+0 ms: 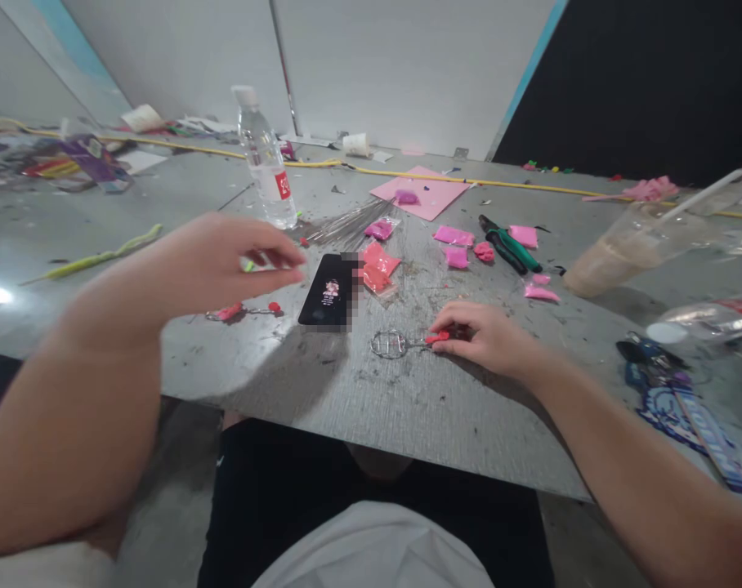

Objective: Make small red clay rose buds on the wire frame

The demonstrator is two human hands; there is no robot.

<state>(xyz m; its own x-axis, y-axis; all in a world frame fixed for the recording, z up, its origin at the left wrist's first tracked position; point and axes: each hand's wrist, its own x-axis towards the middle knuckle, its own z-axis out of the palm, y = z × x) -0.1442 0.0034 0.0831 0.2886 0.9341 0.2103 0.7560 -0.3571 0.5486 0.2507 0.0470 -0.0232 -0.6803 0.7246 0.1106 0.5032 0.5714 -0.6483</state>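
My right hand [484,336] lies low over the tabletop, its fingers pinching the red clay end of a small wire racket [389,344]. The racket's oval head of twisted silver wire rests flat on the table and points left. My left hand [242,255] is raised above the table, fingers bent and thumb apart from them, with nothing visible between. Just right of its fingertips lies a dark phone [328,296] with a lit screen. Below my left hand is another wire piece with red clay [230,312]. Coral clay packets [378,269] sit beyond the racket.
A water bottle [265,163] stands behind my left hand, near a bundle of thin wires [346,224]. Green-handled pliers [511,245] lie among pink clay packets [453,235]. To the right are a tilted drink cup [610,253], a lying bottle [714,320] and keys [653,363].
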